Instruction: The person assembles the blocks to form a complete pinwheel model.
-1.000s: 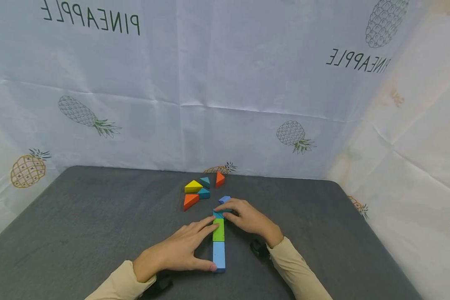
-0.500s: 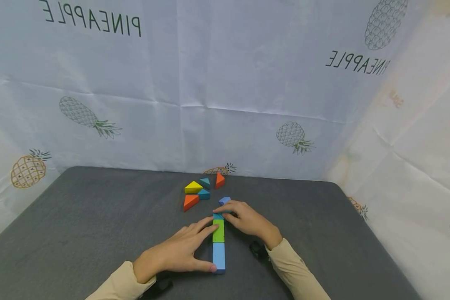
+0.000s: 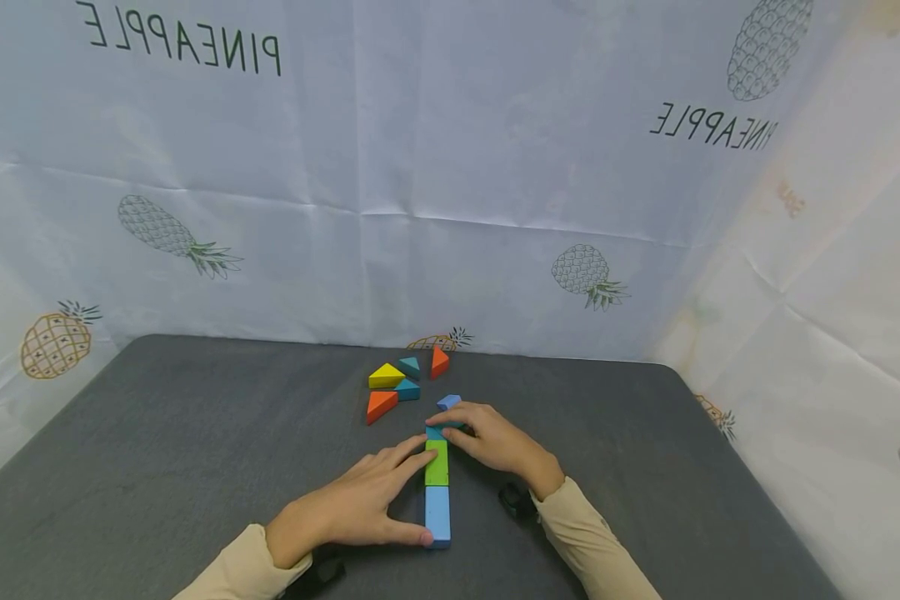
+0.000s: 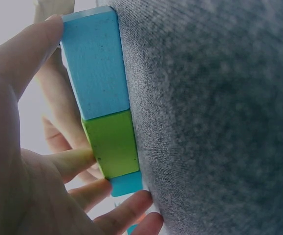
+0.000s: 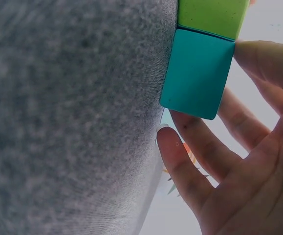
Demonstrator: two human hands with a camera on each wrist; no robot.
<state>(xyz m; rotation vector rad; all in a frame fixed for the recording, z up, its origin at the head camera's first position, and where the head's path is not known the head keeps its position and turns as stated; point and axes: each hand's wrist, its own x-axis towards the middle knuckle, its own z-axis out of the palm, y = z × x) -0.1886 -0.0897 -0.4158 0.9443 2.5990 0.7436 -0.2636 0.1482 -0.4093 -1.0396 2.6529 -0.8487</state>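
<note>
A row of wooden blocks lies on the dark table: a light blue block (image 3: 438, 512) nearest, a green block (image 3: 437, 468) beyond it, then teal pieces (image 5: 197, 73) at the far end. My left hand (image 3: 360, 504) spans the row's left side, fingers fairly straight. Its thumb touches the blue block's near end; a fingertip rests on the green one. At the far end, my right hand (image 3: 495, 437) pinches a teal block between thumb and index finger and partly covers it. In the left wrist view, the blue and green blocks meet end to end.
Past the right hand lies a small periwinkle block (image 3: 449, 402). Farther left are an orange triangular block (image 3: 381, 405), a yellow one (image 3: 386, 377) and two teal ones (image 3: 407, 389); another orange one (image 3: 439, 361) lies near the back edge. A pineapple-printed cloth (image 3: 450, 167) hangs behind.
The right thumb has shifted slightly left over the teal pieces. The left hand keeps its place along the row, and the blocks look the same.
</note>
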